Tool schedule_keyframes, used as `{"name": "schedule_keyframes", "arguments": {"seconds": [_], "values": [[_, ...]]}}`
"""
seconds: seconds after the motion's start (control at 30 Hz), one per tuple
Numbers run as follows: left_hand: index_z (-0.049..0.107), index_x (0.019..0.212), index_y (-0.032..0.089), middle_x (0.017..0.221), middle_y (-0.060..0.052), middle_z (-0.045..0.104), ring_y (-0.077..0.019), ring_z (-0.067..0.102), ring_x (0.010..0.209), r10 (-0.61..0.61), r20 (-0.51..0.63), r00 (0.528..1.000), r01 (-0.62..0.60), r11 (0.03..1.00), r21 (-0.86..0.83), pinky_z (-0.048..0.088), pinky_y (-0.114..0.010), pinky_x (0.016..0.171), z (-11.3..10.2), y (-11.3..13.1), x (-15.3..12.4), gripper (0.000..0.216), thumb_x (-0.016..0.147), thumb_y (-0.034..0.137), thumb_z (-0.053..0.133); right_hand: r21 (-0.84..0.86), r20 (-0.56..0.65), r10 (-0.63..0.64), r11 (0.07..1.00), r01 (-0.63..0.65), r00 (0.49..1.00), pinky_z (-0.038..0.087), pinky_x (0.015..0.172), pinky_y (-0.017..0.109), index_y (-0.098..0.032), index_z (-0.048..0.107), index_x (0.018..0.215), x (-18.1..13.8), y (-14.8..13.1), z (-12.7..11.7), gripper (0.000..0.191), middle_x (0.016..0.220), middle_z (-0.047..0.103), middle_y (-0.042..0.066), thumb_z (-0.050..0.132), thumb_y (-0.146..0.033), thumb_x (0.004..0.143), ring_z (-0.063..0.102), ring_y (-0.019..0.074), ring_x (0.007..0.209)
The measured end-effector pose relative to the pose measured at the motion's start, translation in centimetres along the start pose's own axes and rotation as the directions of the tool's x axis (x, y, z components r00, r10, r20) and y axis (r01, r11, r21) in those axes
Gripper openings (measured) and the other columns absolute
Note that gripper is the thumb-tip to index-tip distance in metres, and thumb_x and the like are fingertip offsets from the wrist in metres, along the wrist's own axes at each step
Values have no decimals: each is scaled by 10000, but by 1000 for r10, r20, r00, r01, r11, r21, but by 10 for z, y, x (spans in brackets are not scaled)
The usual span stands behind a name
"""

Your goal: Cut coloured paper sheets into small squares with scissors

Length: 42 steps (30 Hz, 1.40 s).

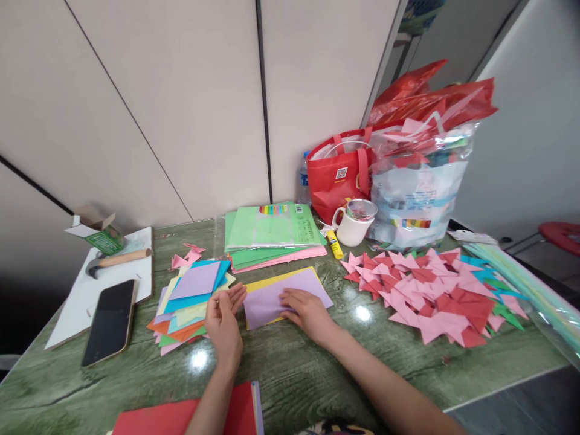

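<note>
A sheet of purple paper [267, 300] lies at the middle of the table, with a yellow sheet [272, 278] showing along its far edge. My right hand [308, 311] rests on the purple sheet, fingers stretched out flat. Just left of the sheets, my left hand [225, 326] is turned partly palm up with its fingers extended and nothing visible in it. Beside that hand is a loose stack of small coloured paper squares [194, 284], a purple one on top.
Pink and red folded paper pieces [430, 290] cover the right side. Behind stand a packet of green paper [276, 229], a glue stick [334, 244], a white mug [353, 229] and a red bag [335, 175]. A phone [110, 320] and hammer [118, 260] lie left; red paper [154, 420] lies in front.
</note>
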<state>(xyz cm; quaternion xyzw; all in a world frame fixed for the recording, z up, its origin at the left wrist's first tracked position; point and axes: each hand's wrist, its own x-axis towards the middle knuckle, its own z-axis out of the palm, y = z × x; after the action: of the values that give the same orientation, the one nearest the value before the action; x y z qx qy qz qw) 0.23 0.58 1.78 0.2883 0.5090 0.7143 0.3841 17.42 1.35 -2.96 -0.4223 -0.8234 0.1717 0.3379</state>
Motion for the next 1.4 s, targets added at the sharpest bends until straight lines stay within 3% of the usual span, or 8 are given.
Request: {"name": "schedule_keyframes", "arguments": {"seconds": [0.23,0.4,0.5,0.57,0.7,1.0,1.17,1.4], "values": [[486,840,183,688,21,565,-76,535,506,201,-143,969,-164,957,238,419,-177,443,-4,4,-2,163,765,323,521,142,-146,103,986,-82,984,500,788,334,-201,619,881,3,-6,-6,116,909,676,70,572,-262,794,616,203,887],[504,813,163,674,20,571,-79,533,490,-147,50,988,141,984,106,421,-189,442,-5,-6,2,219,693,319,598,255,-258,211,956,-144,943,507,755,311,-188,608,885,6,-12,-13,140,902,678,70,524,-283,825,632,188,837],[575,779,104,724,-61,621,-154,597,581,-342,245,907,319,939,127,486,-279,532,0,-9,-4,275,612,299,673,311,-282,240,939,-148,929,506,755,304,-187,608,878,6,-19,-16,143,913,681,67,508,-280,834,636,187,841],[606,818,92,790,-102,644,-200,620,682,-454,406,793,439,888,135,501,-331,626,3,-8,-11,297,591,262,695,375,-279,245,918,-130,928,503,768,306,-192,613,872,6,-24,-17,128,924,682,63,522,-269,824,634,188,855],[607,949,136,954,-106,642,-204,605,835,-478,598,643,555,829,66,471,-368,786,4,-8,-22,323,651,241,671,462,-188,128,887,-28,974,476,851,330,-213,619,937,4,-33,-15,156,996,666,58,525,-251,820,607,187,947],[592,973,187,1007,-70,626,-192,577,895,-412,603,683,602,785,-146,449,-376,837,0,-8,-17,363,646,320,680,366,-188,-80,919,145,979,423,932,388,-211,591,1043,4,-35,-16,246,992,659,69,450,-157,849,498,195,1106],[572,1056,208,1092,-77,601,-221,541,981,-390,604,695,600,778,-187,426,-396,865,2,-3,-15,354,725,332,598,235,-126,-212,943,237,969,355,990,441,-183,471,1218,3,-32,-17,510,1145,579,112,601,-366,761,405,241,1192],[591,1039,211,1109,-71,600,-233,503,1068,-414,581,701,604,777,-176,414,-368,886,4,0,-18,369,731,412,565,128,-169,-239,956,262,956,345,975,469,-239,591,1061,1,-33,-12,289,1195,544,86,501,-130,809,398,214,1199]]}}
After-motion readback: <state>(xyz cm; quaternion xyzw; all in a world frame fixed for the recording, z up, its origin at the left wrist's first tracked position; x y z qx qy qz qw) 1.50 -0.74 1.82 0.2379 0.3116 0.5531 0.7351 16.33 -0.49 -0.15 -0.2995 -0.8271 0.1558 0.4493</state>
